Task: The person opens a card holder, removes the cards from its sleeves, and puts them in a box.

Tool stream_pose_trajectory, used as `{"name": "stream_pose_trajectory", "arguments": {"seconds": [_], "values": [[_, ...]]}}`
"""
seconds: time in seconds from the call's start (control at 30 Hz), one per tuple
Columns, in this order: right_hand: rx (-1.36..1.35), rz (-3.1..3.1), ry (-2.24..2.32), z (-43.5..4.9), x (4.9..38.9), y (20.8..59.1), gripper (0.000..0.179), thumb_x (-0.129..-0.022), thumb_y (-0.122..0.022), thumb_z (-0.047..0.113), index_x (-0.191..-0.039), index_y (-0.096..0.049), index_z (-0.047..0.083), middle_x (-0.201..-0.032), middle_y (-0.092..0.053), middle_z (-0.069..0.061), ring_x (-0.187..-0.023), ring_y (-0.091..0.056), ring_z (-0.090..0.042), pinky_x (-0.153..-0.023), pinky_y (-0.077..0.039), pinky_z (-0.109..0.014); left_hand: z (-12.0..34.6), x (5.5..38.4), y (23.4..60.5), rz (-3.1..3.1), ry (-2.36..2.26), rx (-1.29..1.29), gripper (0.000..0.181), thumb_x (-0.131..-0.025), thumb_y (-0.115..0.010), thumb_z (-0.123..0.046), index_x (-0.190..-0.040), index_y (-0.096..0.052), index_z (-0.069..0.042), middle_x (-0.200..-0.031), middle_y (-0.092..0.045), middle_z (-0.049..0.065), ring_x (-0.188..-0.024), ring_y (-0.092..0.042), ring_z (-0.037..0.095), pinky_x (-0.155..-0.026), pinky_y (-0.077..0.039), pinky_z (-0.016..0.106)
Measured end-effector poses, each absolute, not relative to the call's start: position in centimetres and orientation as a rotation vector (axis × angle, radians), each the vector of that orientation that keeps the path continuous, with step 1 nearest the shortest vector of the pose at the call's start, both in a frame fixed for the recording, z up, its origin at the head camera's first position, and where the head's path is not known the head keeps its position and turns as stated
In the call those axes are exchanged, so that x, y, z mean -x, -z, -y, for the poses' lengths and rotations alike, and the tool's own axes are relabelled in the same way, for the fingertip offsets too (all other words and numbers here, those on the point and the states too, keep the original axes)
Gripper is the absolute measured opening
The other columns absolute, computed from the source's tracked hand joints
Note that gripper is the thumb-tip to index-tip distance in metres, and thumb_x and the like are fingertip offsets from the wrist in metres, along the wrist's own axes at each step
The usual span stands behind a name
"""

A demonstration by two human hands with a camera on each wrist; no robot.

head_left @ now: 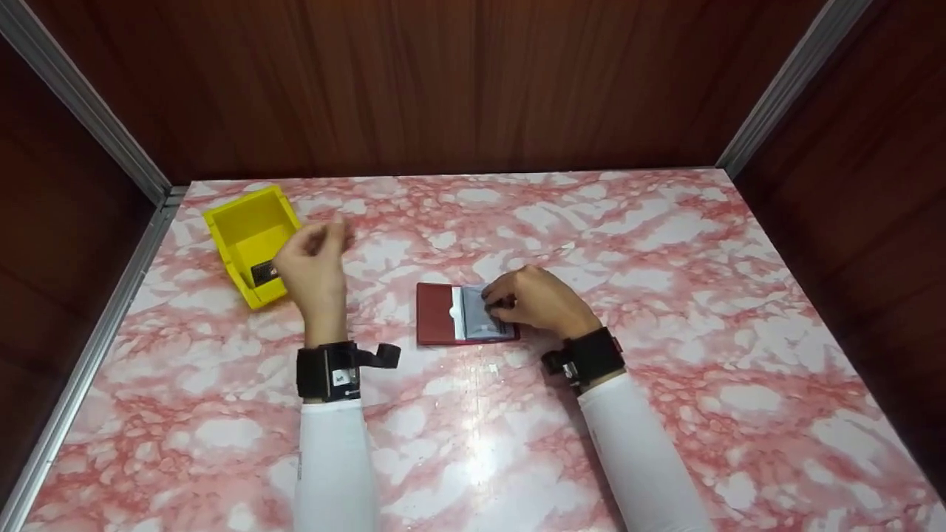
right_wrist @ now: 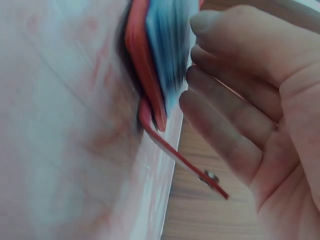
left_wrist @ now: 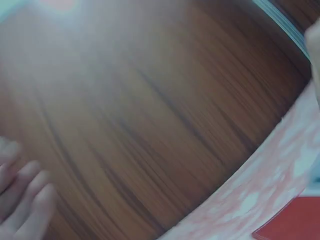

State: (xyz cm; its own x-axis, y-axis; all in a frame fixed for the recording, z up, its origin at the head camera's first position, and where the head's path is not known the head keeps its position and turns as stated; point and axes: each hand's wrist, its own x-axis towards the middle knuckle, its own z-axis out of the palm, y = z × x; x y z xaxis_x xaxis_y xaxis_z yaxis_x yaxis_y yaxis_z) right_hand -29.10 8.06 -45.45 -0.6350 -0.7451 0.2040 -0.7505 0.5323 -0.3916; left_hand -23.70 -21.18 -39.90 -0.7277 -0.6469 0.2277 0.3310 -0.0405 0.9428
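Observation:
A red card holder (head_left: 434,314) lies spread on the table with grey-blue plastic sleeves (head_left: 479,314) on its right half. My right hand (head_left: 543,299) is over those sleeves, fingertips right at their outer side. In the right wrist view, the thumb and fingers (right_wrist: 215,120) reach toward the blurred sleeve stack (right_wrist: 170,45). A thin red strap with a metal snap (right_wrist: 210,177) sticks out from the holder. Raised beside a yellow bin (head_left: 240,273), my left hand (head_left: 314,273) has loosely bent fingers and nothing visible in them. Those fingers (left_wrist: 30,205) look blurred in the left wrist view.
Inside the yellow bin lies a small dark patterned item (head_left: 262,272), partly hidden by the left hand. The pink-and-white marbled table (head_left: 665,414) is bounded by a brown wood-grain panel (head_left: 458,89) at the back and panels with metal edging at both sides.

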Motion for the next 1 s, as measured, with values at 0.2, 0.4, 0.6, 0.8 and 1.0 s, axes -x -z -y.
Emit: {"name": "stream_pose_trajectory", "arguments": {"seconds": [0.2,0.4,0.6,0.8,1.0], "values": [[-1.264,2.698,-0.706,-9.2,29.4,44.8,0.010,-0.076,-0.075,0.020,-0.087,-0.076,0.021,-0.095,-0.072,0.008,-0.090,-0.065,-0.003,-0.077,-0.055,-0.024,17.2,24.5,41.2,2.619,1.351,0.296,0.010,-0.081,-0.071,-0.030,-0.087,-0.072,-0.022,-0.083,-0.069,-0.009,-0.078,-0.063,0.007,-0.074,-0.053,0.024],[-1.263,2.751,-0.659,-9.1,29.3,44.9,0.013,-0.077,-0.075,0.029,-0.089,-0.076,0.024,-0.096,-0.072,0.010,-0.089,-0.064,0.000,-0.073,-0.054,-0.023,16.0,25.4,44.2,2.971,1.113,0.433,0.010,-0.075,-0.075,-0.016,-0.083,-0.071,-0.015,-0.077,-0.068,-0.006,-0.075,-0.061,0.009,-0.071,-0.051,0.027],[-1.254,2.783,-0.632,-8.6,29.2,45.4,0.020,-0.075,-0.076,0.032,-0.093,-0.075,0.022,-0.101,-0.071,0.005,-0.093,-0.065,-0.005,-0.076,-0.055,-0.023,16.1,25.7,45.6,3.006,1.113,0.452,0.018,-0.071,-0.079,-0.014,-0.087,-0.072,-0.012,-0.080,-0.069,-0.001,-0.072,-0.061,0.010,-0.069,-0.051,0.026],[-1.265,2.775,-0.596,-8.4,29.3,45.5,0.019,-0.075,-0.076,0.031,-0.092,-0.075,0.022,-0.099,-0.072,0.008,-0.090,-0.065,-0.003,-0.075,-0.054,-0.022,16.4,26.1,46.3,2.983,1.196,0.431,0.026,-0.069,-0.080,-0.016,-0.093,-0.070,-0.011,-0.083,-0.068,0.002,-0.076,-0.060,0.012,-0.071,-0.050,0.027],[-1.284,2.784,-0.652,-8.2,29.2,45.8,0.020,-0.076,-0.075,0.027,-0.095,-0.075,0.023,-0.103,-0.071,0.008,-0.095,-0.064,-0.003,-0.078,-0.054,-0.022,17.1,26.4,47.3,2.933,1.363,0.416,0.029,-0.070,-0.080,-0.016,-0.096,-0.068,-0.010,-0.090,-0.068,0.002,-0.082,-0.061,0.015,-0.077,-0.051,0.029]]}}
